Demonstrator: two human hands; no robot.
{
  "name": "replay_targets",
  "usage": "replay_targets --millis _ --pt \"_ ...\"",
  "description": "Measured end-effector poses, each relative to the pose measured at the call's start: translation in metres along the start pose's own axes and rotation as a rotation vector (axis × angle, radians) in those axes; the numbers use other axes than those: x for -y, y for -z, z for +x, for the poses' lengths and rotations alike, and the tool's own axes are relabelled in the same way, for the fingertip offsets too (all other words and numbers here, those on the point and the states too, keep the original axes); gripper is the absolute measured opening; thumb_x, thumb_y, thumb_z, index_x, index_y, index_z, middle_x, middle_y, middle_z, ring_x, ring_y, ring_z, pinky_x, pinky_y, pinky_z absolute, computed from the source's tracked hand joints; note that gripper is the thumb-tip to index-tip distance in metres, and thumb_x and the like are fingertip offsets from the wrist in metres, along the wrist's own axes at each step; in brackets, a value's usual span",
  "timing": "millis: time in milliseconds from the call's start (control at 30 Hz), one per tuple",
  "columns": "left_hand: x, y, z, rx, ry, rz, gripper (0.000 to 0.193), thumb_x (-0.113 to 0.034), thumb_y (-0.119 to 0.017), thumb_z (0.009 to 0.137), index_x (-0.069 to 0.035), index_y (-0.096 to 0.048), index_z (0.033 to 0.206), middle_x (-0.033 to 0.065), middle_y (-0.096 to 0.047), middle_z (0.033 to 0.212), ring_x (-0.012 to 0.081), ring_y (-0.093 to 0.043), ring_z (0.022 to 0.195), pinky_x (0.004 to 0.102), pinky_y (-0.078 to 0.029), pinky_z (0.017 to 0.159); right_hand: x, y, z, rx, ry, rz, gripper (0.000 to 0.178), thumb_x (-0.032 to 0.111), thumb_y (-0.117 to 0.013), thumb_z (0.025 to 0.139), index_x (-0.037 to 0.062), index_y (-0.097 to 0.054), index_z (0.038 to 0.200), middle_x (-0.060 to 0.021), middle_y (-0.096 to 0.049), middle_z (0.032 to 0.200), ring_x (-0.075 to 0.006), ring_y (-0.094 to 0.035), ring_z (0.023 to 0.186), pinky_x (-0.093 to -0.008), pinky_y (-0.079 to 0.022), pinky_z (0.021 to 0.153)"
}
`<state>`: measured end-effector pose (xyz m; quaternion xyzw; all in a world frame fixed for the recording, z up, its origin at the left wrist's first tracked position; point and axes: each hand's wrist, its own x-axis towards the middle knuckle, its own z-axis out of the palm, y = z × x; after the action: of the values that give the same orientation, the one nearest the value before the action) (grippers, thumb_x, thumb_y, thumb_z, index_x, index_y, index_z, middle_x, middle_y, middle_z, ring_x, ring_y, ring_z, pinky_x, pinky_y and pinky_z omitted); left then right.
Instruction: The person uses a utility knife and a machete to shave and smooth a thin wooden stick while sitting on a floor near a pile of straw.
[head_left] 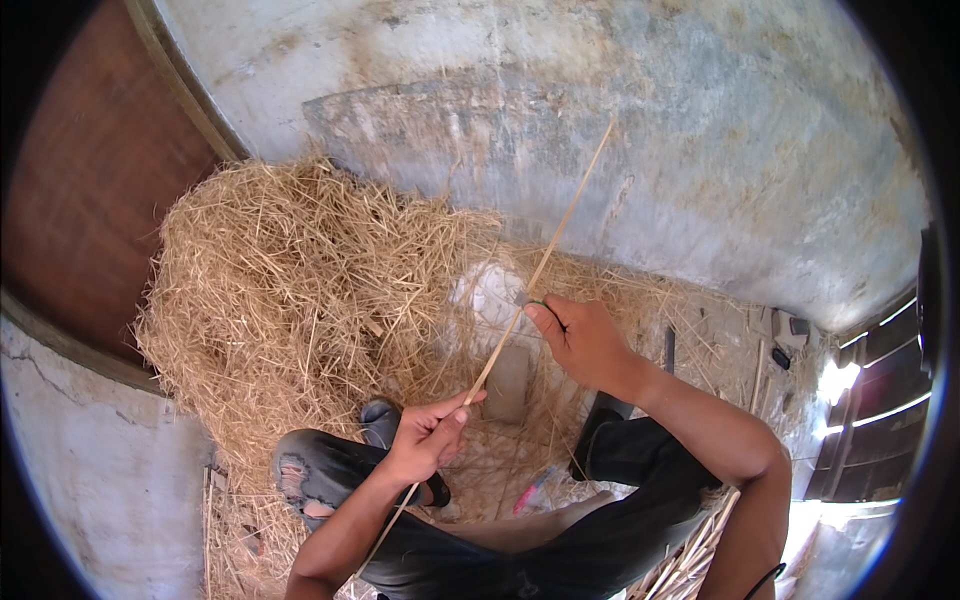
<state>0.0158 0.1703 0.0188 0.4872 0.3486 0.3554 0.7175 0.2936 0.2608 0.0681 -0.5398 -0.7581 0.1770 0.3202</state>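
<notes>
A long, thin, pale strip [571, 210], like split bamboo or cane, runs slantwise from near my lap up toward the wall. My left hand [428, 440] pinches it low down, between thumb and fingers, above my bent knee. Farther up, my right hand [590, 345] is closed around a small knife [523, 298]. Only a short grey blade and a bit of green show; the rest is hidden in the fist. The blade lies against the strip, whose far end sticks out free beyond it.
A big heap of straw [300, 270] fills the left, against a stained wall [700, 150] and a brown door [90, 180]. Beyond my hands lies a white lump [490, 295]. Several thin sticks [690, 550] lie by my right leg, and a pink object [533, 492] between my feet.
</notes>
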Motion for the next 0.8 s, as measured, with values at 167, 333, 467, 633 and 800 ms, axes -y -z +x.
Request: replay_targets --millis 167,333,467,633,800 --pt "-0.004 -0.004 -0.003 -0.016 -0.045 0.079 0.042 -0.019 -0.049 0.11 -0.003 -0.049 0.149 -0.0065 -0.036 0.056 0.0035 -0.03 0.047 0.0238 -0.028 0.047 0.004 0.014 0.012 -0.04 -0.098 0.043 0.044 0.039 -0.054 0.105 0.0016 -0.056 0.081 -0.0239 -0.055 0.06 -0.0472 -0.056 0.057 -0.0532 -0.042 0.053" --pt "-0.007 -0.003 -0.005 -0.026 -0.036 0.067 0.041 -0.019 -0.05 0.11 -0.003 -0.051 0.148 -0.0065 -0.037 0.056 0.0029 -0.03 0.047 0.0241 -0.027 0.046 0.003 0.014 0.013 0.013 -0.097 0.024 0.043 0.037 -0.053 0.106 0.001 -0.057 0.083 -0.0254 -0.056 0.063 -0.0465 -0.057 0.059 -0.051 -0.043 0.054" --pt "-0.005 0.0 -0.002 -0.071 -0.038 0.056 0.04 -0.017 -0.049 0.109 0.001 -0.052 0.145 -0.0057 -0.034 0.049 0.0038 -0.026 0.042 0.0244 -0.026 0.044 0.014 -0.006 -0.006 0.171 -0.041 0.108 0.044 0.037 -0.051 0.107 0.0002 -0.059 0.083 -0.0242 -0.052 0.061 -0.0388 -0.055 0.054 -0.0444 -0.043 0.054" --pt "-0.011 0.002 -0.002 -0.092 -0.043 0.043 0.039 -0.017 -0.05 0.109 0.001 -0.054 0.143 -0.0059 -0.034 0.049 0.0036 -0.025 0.042 0.0242 -0.026 0.044 0.014 0.015 0.005 0.44 -0.119 0.54 0.047 0.039 -0.053 0.106 0.0035 -0.057 0.076 -0.005 -0.043 0.055 -0.0135 -0.044 0.053 -0.0346 -0.037 0.052" --pt "-0.009 0.004 0.001 -0.113 -0.052 0.092 0.039 -0.017 -0.051 0.109 0.0 -0.055 0.143 -0.0064 -0.034 0.05 0.0036 -0.027 0.042 0.0238 -0.027 0.044 0.016 0.022 0.005 0.175 -0.258 0.647 0.043 0.037 -0.066 0.1 0.0058 -0.056 0.072 0.0045 -0.042 0.057 -0.0056 -0.04 0.055 -0.0297 -0.034 0.05"
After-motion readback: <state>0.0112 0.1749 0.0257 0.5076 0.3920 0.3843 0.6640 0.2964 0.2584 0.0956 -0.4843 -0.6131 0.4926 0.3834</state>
